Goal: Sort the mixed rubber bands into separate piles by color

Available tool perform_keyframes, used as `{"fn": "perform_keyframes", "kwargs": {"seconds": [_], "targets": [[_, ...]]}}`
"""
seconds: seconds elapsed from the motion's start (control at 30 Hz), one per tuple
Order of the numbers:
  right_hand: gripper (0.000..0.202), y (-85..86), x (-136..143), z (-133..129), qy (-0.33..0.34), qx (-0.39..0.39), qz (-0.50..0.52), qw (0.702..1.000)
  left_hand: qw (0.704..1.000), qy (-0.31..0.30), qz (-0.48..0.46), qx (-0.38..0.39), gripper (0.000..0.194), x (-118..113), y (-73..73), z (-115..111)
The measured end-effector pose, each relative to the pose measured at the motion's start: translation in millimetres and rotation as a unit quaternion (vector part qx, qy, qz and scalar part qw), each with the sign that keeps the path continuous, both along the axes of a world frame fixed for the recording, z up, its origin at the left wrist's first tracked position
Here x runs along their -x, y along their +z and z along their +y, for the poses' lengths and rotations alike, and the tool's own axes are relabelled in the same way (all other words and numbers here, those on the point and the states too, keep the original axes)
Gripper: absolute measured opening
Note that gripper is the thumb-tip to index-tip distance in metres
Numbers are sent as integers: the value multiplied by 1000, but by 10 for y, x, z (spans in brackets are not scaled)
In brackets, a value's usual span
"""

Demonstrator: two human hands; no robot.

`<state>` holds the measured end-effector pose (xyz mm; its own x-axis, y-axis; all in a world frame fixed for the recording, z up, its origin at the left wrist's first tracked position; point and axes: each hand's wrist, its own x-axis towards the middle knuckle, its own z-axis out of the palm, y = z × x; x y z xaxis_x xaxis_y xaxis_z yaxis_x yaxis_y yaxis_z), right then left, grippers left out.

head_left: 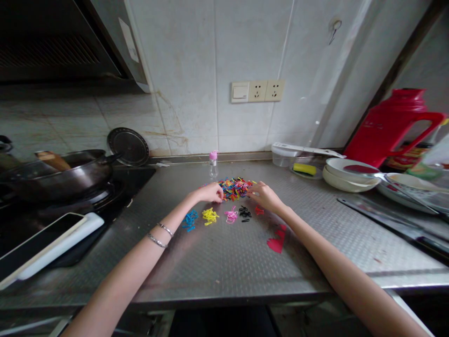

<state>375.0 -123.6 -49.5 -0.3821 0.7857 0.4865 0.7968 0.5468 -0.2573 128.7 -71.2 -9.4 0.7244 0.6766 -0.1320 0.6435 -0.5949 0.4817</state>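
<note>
Left hand point(213, 192) and right hand point(264, 195) flank the band pile point(234, 189). I cannot tell what either grip holds.

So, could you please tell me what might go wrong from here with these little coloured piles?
The pink pile and the black pile lie very close together, so a slight nudge could mix them.
The small red pile lies close to the right hand, which might brush it out of place.
The clear bottle stands just behind the mixed pile, where the left hand could perhaps knock it over.
</note>
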Motion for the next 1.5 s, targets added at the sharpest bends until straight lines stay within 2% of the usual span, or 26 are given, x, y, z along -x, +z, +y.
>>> {"fn": "perform_keyframes", "kwargs": {"seconds": [0.37,0.73,1.0,1.17,1.37,1.5], "targets": [[14,-25,17,33,16,5,43,999,998,-34,-51,-5,13,56,57,38],[12,-2,56,15,39,6,79,996,995,-12,-94,-20,13,41,169,-23],[17,-2,58,-1,33,10,65,997,994,2,-104,-38,11,71,314,-141],[19,-15,41,-6,37,3,37,999,996,15,-93,-7,16,297,327,-211],[20,-15,44,-27,25,4,37,999,999,34,-34,-7,16,777,386,-222],[19,-4,67,-45,24,8,44,999,998,48,14,24,15,1083,327,-241]]}}
